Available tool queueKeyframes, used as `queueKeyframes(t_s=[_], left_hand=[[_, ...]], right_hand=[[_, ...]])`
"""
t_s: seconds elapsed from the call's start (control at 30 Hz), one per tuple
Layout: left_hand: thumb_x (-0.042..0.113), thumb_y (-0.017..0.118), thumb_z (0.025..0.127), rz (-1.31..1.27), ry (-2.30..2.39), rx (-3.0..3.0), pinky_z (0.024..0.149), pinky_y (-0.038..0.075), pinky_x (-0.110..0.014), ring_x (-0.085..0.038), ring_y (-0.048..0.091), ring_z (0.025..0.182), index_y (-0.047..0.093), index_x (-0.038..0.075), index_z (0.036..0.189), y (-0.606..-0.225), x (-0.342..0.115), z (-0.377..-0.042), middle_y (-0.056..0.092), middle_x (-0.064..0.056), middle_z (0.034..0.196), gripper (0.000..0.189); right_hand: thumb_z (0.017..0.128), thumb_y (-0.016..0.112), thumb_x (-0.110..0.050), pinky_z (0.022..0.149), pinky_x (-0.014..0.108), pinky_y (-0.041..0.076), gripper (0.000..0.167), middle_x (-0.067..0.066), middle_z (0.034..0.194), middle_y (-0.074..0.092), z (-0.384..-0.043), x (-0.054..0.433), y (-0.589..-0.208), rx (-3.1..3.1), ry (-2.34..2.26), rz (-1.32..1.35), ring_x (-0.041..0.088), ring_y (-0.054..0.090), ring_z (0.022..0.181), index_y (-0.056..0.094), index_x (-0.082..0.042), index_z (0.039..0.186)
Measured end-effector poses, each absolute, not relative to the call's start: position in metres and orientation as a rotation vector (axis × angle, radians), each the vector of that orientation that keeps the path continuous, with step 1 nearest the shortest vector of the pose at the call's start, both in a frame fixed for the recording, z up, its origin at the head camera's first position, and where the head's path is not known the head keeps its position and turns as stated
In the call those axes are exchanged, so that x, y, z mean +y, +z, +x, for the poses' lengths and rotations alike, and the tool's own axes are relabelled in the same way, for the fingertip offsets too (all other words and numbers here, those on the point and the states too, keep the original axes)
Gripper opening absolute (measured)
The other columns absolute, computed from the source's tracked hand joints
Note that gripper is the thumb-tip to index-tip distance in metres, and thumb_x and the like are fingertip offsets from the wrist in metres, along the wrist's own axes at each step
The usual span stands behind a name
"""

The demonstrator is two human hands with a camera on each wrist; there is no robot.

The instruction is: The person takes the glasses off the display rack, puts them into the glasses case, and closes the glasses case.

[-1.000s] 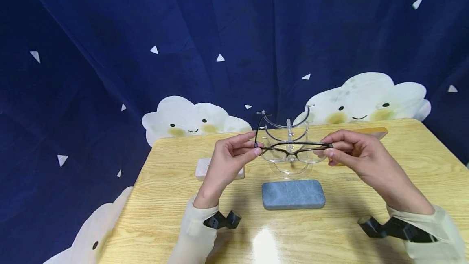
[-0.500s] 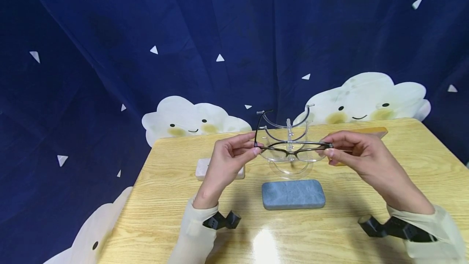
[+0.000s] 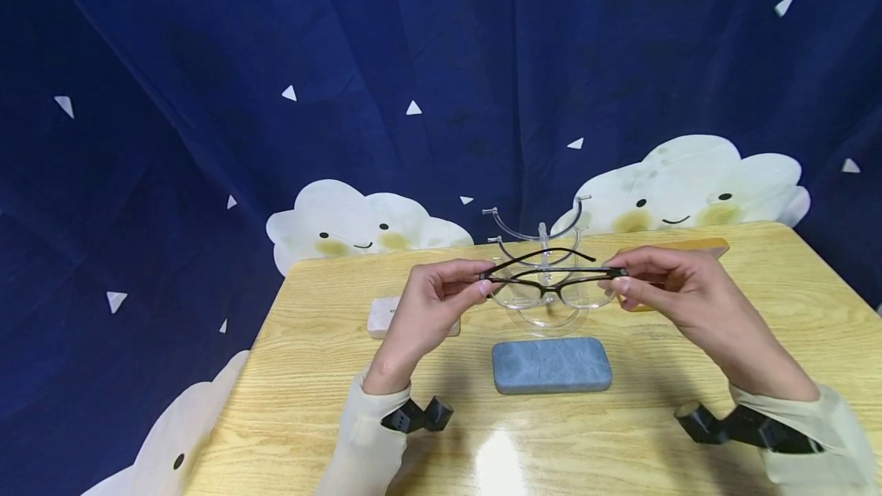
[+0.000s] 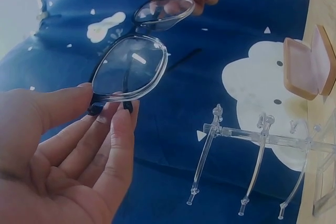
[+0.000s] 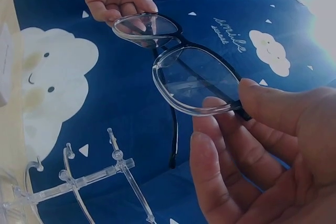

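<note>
A pair of eyeglasses (image 3: 549,290), black along the top with clear lower rims, is held up in front of the clear display stand (image 3: 543,233). My left hand (image 3: 430,308) pinches its left corner between thumb and fingers, close to the hinge. At the opposite corner, my right hand (image 3: 685,289) grips the frame the same way. The left temple arm (image 3: 551,252) slants inward behind the lenses. In the right wrist view, a dark temple arm (image 5: 174,135) hangs below the frame; the right hinge is partly hidden by fingers.
A blue glasses case (image 3: 551,366) lies closed in front of the stand. Behind my left wrist is a whitish box (image 3: 380,318). An orange-brown case (image 3: 710,246), seen standing open in the left wrist view, is beyond my right hand. A dark blue curtain (image 3: 358,98) hangs behind the table.
The left temple arm, which pointed away toward the back, has swung inward to the right behind the lenses. My left fingers shifted slightly at the hinge; the right hand stays nearly still.
</note>
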State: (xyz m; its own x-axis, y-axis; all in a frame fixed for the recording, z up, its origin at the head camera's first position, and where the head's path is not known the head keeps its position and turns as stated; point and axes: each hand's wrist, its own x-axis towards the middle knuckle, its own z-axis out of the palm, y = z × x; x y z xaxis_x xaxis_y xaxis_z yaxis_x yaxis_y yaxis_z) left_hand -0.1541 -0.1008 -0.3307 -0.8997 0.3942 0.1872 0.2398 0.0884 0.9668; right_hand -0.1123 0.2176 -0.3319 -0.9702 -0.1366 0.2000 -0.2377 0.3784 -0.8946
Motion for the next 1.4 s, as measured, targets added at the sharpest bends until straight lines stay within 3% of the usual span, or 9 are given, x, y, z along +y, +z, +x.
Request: queueKeyframes(t_s=[0.2, 0.43, 0.67, 0.87, 1.2, 1.4], left_hand=[[0.001, 0.069, 0.098, 0.656, 1.936, 2.24, 0.092, 0.063, -0.029, -0.022, 0.078, 0.102, 0.071, -0.005, 0.127, -0.33, -0.101, -0.154, 0.076, -0.027, 0.117, 0.03], [0.004, 0.071, 0.098, 0.7, 1.927, 2.251, 0.09, 0.063, -0.027, -0.007, 0.076, 0.094, 0.073, -0.003, 0.123, -0.331, -0.101, -0.155, 0.077, -0.024, 0.116, 0.027], [0.005, 0.074, 0.095, 0.693, 1.927, 2.303, 0.077, 0.059, -0.021, -0.004, 0.072, 0.083, 0.076, -0.002, 0.114, -0.332, -0.099, -0.155, 0.078, -0.024, 0.107, 0.02], [0.008, 0.077, 0.094, 0.648, 1.917, 2.343, 0.07, 0.057, -0.021, -0.005, 0.071, 0.077, 0.078, 0.001, 0.106, -0.343, -0.093, -0.159, 0.079, -0.019, 0.101, 0.014], [0.009, 0.075, 0.095, 0.657, 1.858, 2.33, 0.073, 0.059, -0.02, -0.001, 0.071, 0.076, 0.078, -0.001, 0.109, -0.365, -0.073, -0.166, 0.079, -0.022, 0.101, 0.017], [0.012, 0.076, 0.095, 0.627, 1.836, 2.297, 0.065, 0.053, -0.014, 0.002, 0.069, 0.072, 0.079, 0.001, 0.107, -0.376, -0.041, -0.169, 0.08, -0.021, 0.098, 0.016]], right_hand=[[0.1, 0.07, -0.012, 0.074, 0.022, 0.061, 0.024, -0.014, 0.102, 0.076, -0.112, 0.218, -0.331, -2.554, 1.633, 0.313, 0.01, 0.073, 0.084, 0.073, -0.011, 0.124], [0.099, 0.072, -0.015, 0.074, 0.022, 0.061, 0.024, -0.014, 0.101, 0.075, -0.112, 0.216, -0.331, -2.537, 1.644, 0.299, 0.009, 0.072, 0.081, 0.073, -0.01, 0.123], [0.099, 0.071, -0.009, 0.071, 0.022, 0.061, 0.023, -0.011, 0.096, 0.076, -0.116, 0.219, -0.333, -2.481, 1.7, 0.335, 0.006, 0.071, 0.078, 0.073, -0.012, 0.122], [0.101, 0.07, -0.012, 0.073, 0.023, 0.062, 0.023, -0.013, 0.103, 0.075, -0.119, 0.225, -0.336, -2.507, 1.69, 0.32, 0.004, 0.073, 0.083, 0.072, -0.01, 0.124], [0.103, 0.065, -0.008, 0.072, 0.022, 0.061, 0.022, -0.017, 0.109, 0.075, -0.129, 0.248, -0.354, -2.55, 1.641, 0.396, 0.006, 0.075, 0.087, 0.07, -0.007, 0.124], [0.104, 0.065, -0.011, 0.068, 0.023, 0.06, 0.02, -0.017, 0.099, 0.076, -0.131, 0.274, -0.364, -2.562, 1.605, 0.276, 0.008, 0.071, 0.08, 0.072, -0.013, 0.122]])
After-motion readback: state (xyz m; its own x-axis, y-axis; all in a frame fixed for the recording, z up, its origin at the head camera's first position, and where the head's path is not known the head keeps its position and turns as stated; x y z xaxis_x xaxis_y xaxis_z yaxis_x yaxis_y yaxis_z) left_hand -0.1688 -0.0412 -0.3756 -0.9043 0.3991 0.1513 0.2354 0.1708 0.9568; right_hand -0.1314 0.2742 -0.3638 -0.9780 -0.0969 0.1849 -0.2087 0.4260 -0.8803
